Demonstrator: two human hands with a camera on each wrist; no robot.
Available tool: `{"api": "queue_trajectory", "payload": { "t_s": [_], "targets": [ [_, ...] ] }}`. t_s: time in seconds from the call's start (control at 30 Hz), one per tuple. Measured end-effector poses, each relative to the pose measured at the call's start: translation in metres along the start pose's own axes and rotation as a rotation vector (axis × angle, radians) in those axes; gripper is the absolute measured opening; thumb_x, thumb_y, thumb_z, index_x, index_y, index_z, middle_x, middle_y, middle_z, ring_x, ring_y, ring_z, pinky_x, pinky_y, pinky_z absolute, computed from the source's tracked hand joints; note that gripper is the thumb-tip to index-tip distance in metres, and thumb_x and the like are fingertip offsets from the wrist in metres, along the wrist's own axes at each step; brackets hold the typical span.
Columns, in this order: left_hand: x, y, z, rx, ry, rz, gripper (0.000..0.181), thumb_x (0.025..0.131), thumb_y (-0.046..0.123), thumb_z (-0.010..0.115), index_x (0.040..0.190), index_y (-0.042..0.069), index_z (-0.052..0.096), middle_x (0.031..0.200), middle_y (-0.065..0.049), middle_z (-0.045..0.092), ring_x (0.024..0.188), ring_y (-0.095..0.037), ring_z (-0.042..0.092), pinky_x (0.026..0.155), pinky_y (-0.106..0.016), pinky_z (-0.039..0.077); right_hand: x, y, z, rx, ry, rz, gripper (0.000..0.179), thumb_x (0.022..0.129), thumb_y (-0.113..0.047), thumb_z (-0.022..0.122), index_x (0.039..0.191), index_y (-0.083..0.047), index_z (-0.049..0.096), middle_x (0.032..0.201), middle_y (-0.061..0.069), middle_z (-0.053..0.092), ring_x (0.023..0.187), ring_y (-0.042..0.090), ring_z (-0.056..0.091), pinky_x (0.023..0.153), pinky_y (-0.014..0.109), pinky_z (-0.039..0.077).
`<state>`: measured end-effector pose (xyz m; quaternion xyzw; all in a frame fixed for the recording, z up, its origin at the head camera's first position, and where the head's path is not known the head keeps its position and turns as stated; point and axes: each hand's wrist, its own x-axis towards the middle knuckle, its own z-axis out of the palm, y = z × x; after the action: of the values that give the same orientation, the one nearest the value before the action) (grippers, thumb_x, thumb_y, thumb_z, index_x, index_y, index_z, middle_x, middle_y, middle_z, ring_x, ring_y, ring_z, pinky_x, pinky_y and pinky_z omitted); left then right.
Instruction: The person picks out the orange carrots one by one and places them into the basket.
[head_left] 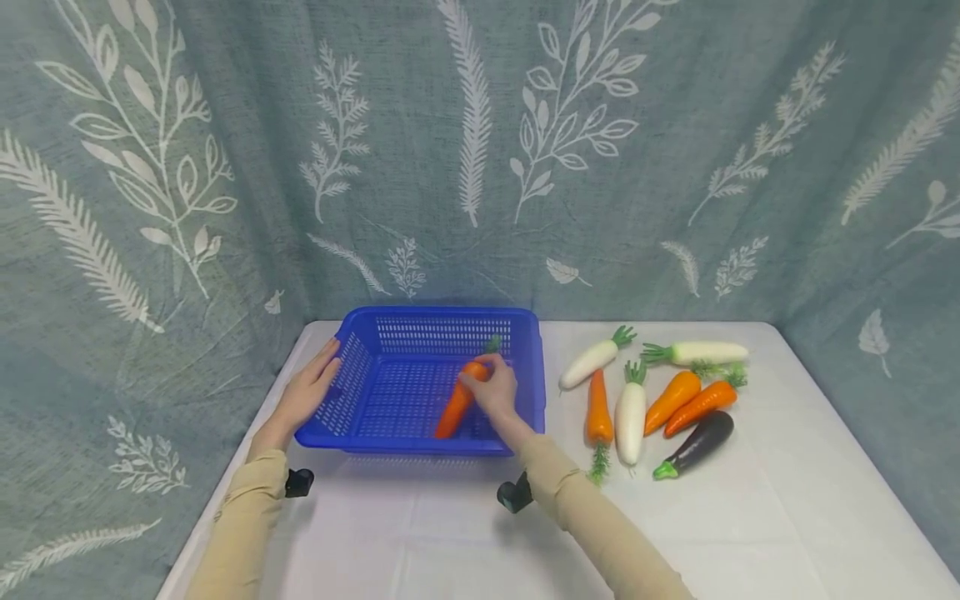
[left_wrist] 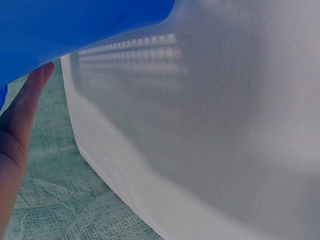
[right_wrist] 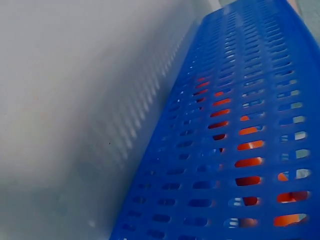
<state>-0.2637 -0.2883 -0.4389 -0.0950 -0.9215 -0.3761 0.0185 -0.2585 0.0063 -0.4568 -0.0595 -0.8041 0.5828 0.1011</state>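
carrot, partly hidden by the right hand gripping it, is inside a blue basket; the left hand, cut off in the left wrist view, touches its side with straight fingers.

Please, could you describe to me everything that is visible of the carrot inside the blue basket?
The carrot is bright orange and looks smooth, with a green leafy top. It slants inside the blue basket, leaves toward the far side, its lower end disappearing behind the near rim. The right hand grips it near the leafy end. From the right wrist, only orange patches show through the slots. Whether it touches the basket's floor, I cannot tell.
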Motion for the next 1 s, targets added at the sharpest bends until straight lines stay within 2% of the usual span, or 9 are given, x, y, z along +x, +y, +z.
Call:
{"api": "queue_trajectory", "payload": {
  "t_s": [0.3, 0.57, 0.67, 0.8, 0.87, 0.9, 1.0],
  "targets": [
    [-0.001, -0.002, 0.002, 0.007, -0.003, -0.008, 0.055, 0.108, 0.027, 0.034, 0.15, -0.008, 0.024, 0.157, -0.024, 0.019, 0.144, -0.043, 0.017, 0.116, -0.056, 0.015, 0.003, 0.003, 0.002, -0.027, -0.045, 0.082, 0.034, 0.077, -0.004, 0.078, 0.107, 0.003, 0.064, 0.106, 0.024, 0.064, 0.095, 0.037, 0.061, 0.083, 0.042, 0.056],
    [0.0, 0.0, 0.001, 0.009, 0.0, -0.003, 0.056, 0.108, 0.028, 0.033, 0.15, -0.008, 0.024, 0.157, -0.024, 0.019, 0.144, -0.043, 0.016, 0.116, -0.056, 0.015, 0.009, 0.006, 0.004, -0.054, -0.073, 0.155, 0.039, 0.077, -0.001, 0.077, 0.113, 0.004, 0.063, 0.113, 0.025, 0.061, 0.102, 0.037, 0.061, 0.082, 0.04, 0.057],
    [0.0, -0.001, 0.001, 0.017, 0.002, 0.0, 0.056, 0.108, 0.028, 0.034, 0.15, -0.008, 0.025, 0.157, -0.024, 0.019, 0.144, -0.043, 0.017, 0.116, -0.056, 0.015, 0.013, 0.015, 0.008, -0.075, -0.076, 0.148, 0.044, 0.076, -0.003, 0.079, 0.117, 0.001, 0.063, 0.116, 0.023, 0.061, 0.104, 0.034, 0.06, 0.084, 0.039, 0.057],
    [0.0, -0.003, 0.002, 0.019, 0.006, 0.0, 0.055, 0.108, 0.027, 0.034, 0.15, -0.008, 0.025, 0.157, -0.025, 0.02, 0.144, -0.043, 0.017, 0.116, -0.056, 0.016, 0.042, 0.068, 0.032, -0.11, -0.088, 0.139, 0.053, 0.071, -0.008, 0.085, 0.12, -0.005, 0.064, 0.115, 0.02, 0.062, 0.102, 0.031, 0.061, 0.081, 0.036, 0.057],
    [0.0, -0.004, 0.002, 0.018, 0.01, 0.001, 0.055, 0.108, 0.026, 0.034, 0.15, -0.008, 0.025, 0.157, -0.025, 0.02, 0.144, -0.043, 0.017, 0.116, -0.056, 0.015, 0.047, 0.077, 0.037, -0.127, -0.101, 0.157, 0.056, 0.07, -0.007, 0.086, 0.121, -0.007, 0.064, 0.116, 0.019, 0.062, 0.104, 0.031, 0.061, 0.082, 0.037, 0.056],
    [0.0, -0.004, 0.001, 0.019, 0.011, 0.001, 0.055, 0.108, 0.026, 0.034, 0.15, -0.008, 0.025, 0.157, -0.025, 0.02, 0.144, -0.043, 0.017, 0.116, -0.056, 0.015, 0.055, 0.089, 0.042, -0.118, -0.102, 0.146, 0.056, 0.068, -0.006, 0.086, 0.12, -0.007, 0.065, 0.109, 0.018, 0.064, 0.097, 0.028, 0.062, 0.076, 0.033, 0.057],
    [0.0, -0.004, 0.001, 0.018, 0.011, 0.003, 0.055, 0.108, 0.027, 0.034, 0.15, -0.008, 0.025, 0.157, -0.025, 0.02, 0.144, -0.043, 0.017, 0.116, -0.056, 0.015, 0.043, 0.063, 0.032, -0.103, -0.142, 0.203, 0.053, 0.071, 0.001, 0.081, 0.121, -0.005, 0.065, 0.103, 0.016, 0.065, 0.09, 0.026, 0.062, 0.074, 0.033, 0.056]
  ]
}}
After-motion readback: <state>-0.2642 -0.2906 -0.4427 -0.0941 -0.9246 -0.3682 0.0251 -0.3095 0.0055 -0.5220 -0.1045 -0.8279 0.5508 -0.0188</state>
